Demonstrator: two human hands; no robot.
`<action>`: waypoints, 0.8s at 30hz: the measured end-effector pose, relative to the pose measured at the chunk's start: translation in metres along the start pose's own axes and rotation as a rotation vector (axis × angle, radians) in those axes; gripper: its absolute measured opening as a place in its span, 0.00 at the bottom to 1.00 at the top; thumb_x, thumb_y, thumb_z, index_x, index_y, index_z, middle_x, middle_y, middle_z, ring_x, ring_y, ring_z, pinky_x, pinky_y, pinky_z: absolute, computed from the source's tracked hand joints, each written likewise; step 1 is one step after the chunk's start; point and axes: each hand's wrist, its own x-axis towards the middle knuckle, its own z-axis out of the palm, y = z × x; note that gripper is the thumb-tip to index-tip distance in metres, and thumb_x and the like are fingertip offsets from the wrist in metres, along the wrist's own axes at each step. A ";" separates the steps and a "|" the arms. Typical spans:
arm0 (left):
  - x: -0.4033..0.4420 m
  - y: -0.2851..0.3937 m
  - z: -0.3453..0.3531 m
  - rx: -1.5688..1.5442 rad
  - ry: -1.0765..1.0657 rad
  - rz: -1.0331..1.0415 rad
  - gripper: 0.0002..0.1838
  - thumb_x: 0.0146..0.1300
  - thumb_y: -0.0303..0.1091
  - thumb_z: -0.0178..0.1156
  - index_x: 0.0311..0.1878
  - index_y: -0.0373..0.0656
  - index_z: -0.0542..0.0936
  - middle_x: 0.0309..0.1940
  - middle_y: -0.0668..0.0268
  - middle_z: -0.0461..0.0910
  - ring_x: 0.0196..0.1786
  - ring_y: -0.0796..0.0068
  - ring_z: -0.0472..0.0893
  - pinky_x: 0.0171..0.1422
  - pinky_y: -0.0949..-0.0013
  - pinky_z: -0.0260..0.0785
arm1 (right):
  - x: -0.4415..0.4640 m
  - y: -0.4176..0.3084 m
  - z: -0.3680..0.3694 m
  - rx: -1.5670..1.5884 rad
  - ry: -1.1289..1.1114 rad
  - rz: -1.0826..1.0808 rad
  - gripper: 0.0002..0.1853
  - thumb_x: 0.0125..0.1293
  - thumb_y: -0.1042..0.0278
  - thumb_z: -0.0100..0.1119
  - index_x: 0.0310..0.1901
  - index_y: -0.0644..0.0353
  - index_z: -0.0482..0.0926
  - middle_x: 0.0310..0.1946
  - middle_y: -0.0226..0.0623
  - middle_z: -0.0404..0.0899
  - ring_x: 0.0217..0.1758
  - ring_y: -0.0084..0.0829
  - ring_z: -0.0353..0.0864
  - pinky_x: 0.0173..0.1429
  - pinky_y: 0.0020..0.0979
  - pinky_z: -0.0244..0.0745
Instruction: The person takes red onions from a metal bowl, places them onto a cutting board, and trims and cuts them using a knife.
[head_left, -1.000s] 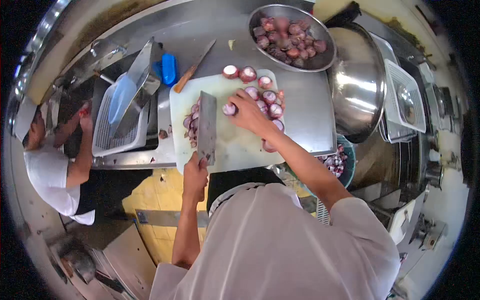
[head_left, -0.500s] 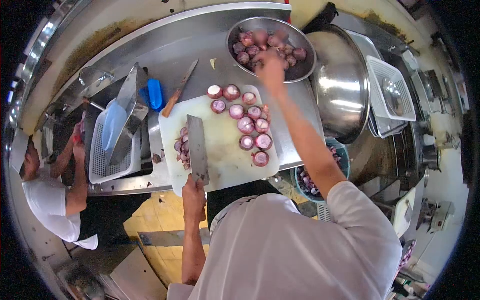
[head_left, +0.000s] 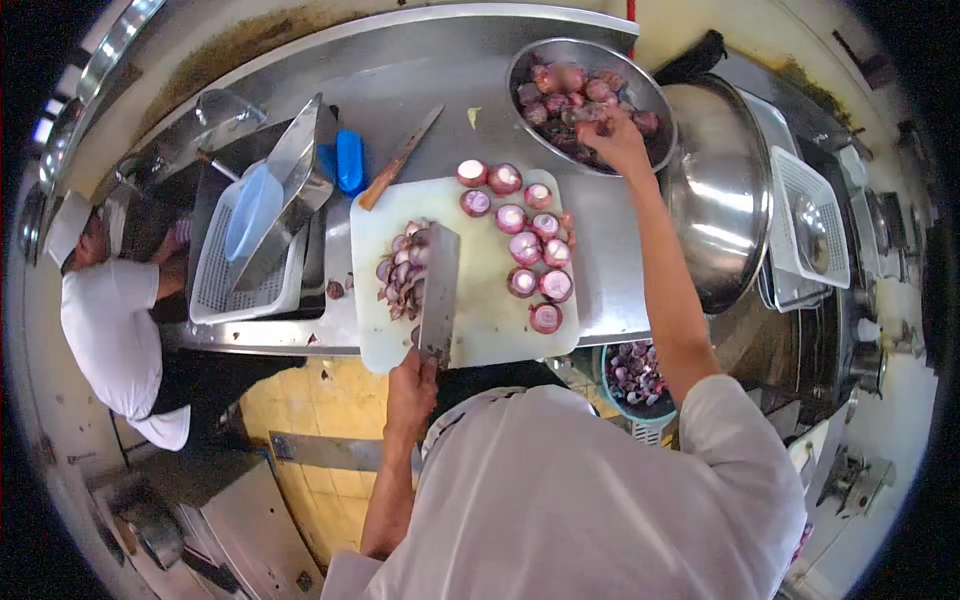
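Observation:
My left hand (head_left: 412, 385) is closed round the handle of a cleaver (head_left: 440, 290), its blade over the left half of a white cutting board (head_left: 490, 325). Beside the blade lies a pile of cut onion ends (head_left: 402, 270). Several red onions with trimmed tops (head_left: 525, 246) stand grouped on the board's right side. Over the near right part of a steel bowl (head_left: 516, 75), my right hand (head_left: 618, 143) has its fingers curled in around a red onion, partly hidden among several whole red onions (head_left: 600, 90).
A wooden-handled knife (head_left: 398, 162) lies behind the board, near a blue object (head_left: 350, 163). Right of the bowl stands a large steel pot (head_left: 718, 190). A bucket (head_left: 607, 385) of onion scraps sits below the counter edge. Another person (head_left: 112, 310) works at the left, beyond a white basket (head_left: 205, 300).
The view has shifted, so the counter appears farther right. My right hand stays at the bowl, its fingers now curled in among the onions. The cleaver remains in my left hand beside the pile.

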 end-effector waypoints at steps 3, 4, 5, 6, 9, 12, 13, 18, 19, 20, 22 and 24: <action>-0.002 -0.016 -0.006 -0.065 -0.032 -0.097 0.06 0.75 0.28 0.57 0.41 0.35 0.74 0.15 0.60 0.72 0.16 0.69 0.74 0.22 0.59 0.66 | -0.072 -0.065 0.017 0.458 -0.259 -0.004 0.22 0.57 0.54 0.78 0.48 0.56 0.84 0.45 0.36 0.86 0.49 0.32 0.84 0.58 0.36 0.78; 0.001 -0.026 -0.008 -0.067 -0.020 -0.107 0.06 0.75 0.28 0.57 0.41 0.35 0.74 0.15 0.60 0.72 0.16 0.69 0.74 0.22 0.59 0.66 | -0.099 -0.086 0.030 0.356 -0.350 -0.051 0.20 0.58 0.60 0.76 0.50 0.57 0.82 0.45 0.34 0.85 0.48 0.31 0.84 0.57 0.35 0.79; 0.006 -0.038 -0.010 -0.032 0.040 -0.048 0.07 0.74 0.28 0.57 0.40 0.35 0.74 0.16 0.58 0.73 0.17 0.68 0.74 0.22 0.57 0.66 | -0.122 -0.103 0.043 0.252 -0.435 -0.097 0.19 0.59 0.67 0.74 0.51 0.59 0.81 0.46 0.32 0.84 0.47 0.29 0.83 0.55 0.33 0.79; 0.009 -0.044 -0.011 0.002 0.097 0.012 0.08 0.74 0.28 0.57 0.39 0.35 0.73 0.17 0.56 0.73 0.17 0.66 0.75 0.23 0.56 0.66 | -0.143 -0.114 0.057 0.208 -0.428 -0.303 0.20 0.57 0.68 0.73 0.51 0.58 0.80 0.47 0.35 0.83 0.49 0.34 0.83 0.58 0.35 0.78; 0.015 -0.014 -0.024 0.093 0.061 0.012 0.08 0.73 0.29 0.58 0.40 0.34 0.73 0.20 0.48 0.76 0.20 0.52 0.78 0.27 0.51 0.67 | -0.190 -0.128 0.109 0.168 -0.460 -0.472 0.20 0.53 0.66 0.71 0.49 0.57 0.81 0.50 0.45 0.79 0.53 0.50 0.80 0.60 0.44 0.76; 0.016 -0.004 -0.021 0.219 0.098 0.099 0.07 0.71 0.28 0.57 0.41 0.33 0.74 0.26 0.38 0.79 0.31 0.33 0.80 0.33 0.43 0.69 | -0.212 -0.126 0.141 0.066 -0.412 -0.362 0.21 0.54 0.69 0.71 0.51 0.57 0.81 0.50 0.48 0.79 0.54 0.54 0.79 0.59 0.48 0.76; 0.013 0.009 -0.022 0.254 0.106 0.096 0.06 0.71 0.27 0.57 0.42 0.33 0.74 0.28 0.37 0.80 0.35 0.29 0.80 0.34 0.41 0.70 | -0.212 -0.124 0.142 0.071 -0.417 -0.367 0.21 0.54 0.69 0.71 0.51 0.57 0.81 0.50 0.48 0.79 0.54 0.54 0.79 0.59 0.48 0.76; -0.006 0.038 -0.032 0.450 0.083 0.214 0.05 0.71 0.26 0.56 0.45 0.34 0.75 0.25 0.37 0.79 0.33 0.30 0.81 0.34 0.39 0.71 | -0.212 -0.130 0.129 0.104 -0.464 -0.311 0.27 0.49 0.70 0.80 0.52 0.59 0.80 0.51 0.45 0.80 0.53 0.54 0.82 0.56 0.48 0.78; -0.010 0.041 -0.033 0.468 0.045 0.212 0.06 0.71 0.26 0.56 0.46 0.34 0.75 0.24 0.37 0.79 0.32 0.31 0.81 0.34 0.39 0.71 | -0.212 -0.131 0.129 0.105 -0.465 -0.311 0.27 0.49 0.70 0.80 0.52 0.59 0.80 0.51 0.45 0.80 0.53 0.54 0.82 0.56 0.48 0.78; -0.015 0.045 -0.035 0.468 0.045 0.211 0.06 0.71 0.26 0.56 0.46 0.34 0.75 0.24 0.37 0.79 0.32 0.31 0.81 0.34 0.39 0.71 | -0.211 -0.133 0.129 0.105 -0.463 -0.318 0.27 0.49 0.70 0.79 0.52 0.60 0.80 0.50 0.46 0.80 0.53 0.54 0.82 0.56 0.48 0.78; -0.025 0.053 -0.038 0.500 0.021 0.192 0.08 0.70 0.26 0.57 0.49 0.33 0.75 0.22 0.38 0.78 0.30 0.31 0.81 0.33 0.38 0.72 | -0.210 -0.135 0.128 0.107 -0.461 -0.322 0.27 0.50 0.70 0.79 0.53 0.61 0.80 0.49 0.46 0.80 0.52 0.54 0.82 0.56 0.48 0.78; -0.034 0.061 -0.043 0.541 0.001 0.169 0.08 0.70 0.26 0.57 0.48 0.33 0.74 0.22 0.38 0.79 0.30 0.31 0.81 0.33 0.39 0.72 | -0.209 -0.140 0.125 0.085 -0.501 -0.317 0.26 0.50 0.72 0.79 0.52 0.61 0.81 0.48 0.47 0.80 0.51 0.53 0.82 0.55 0.47 0.79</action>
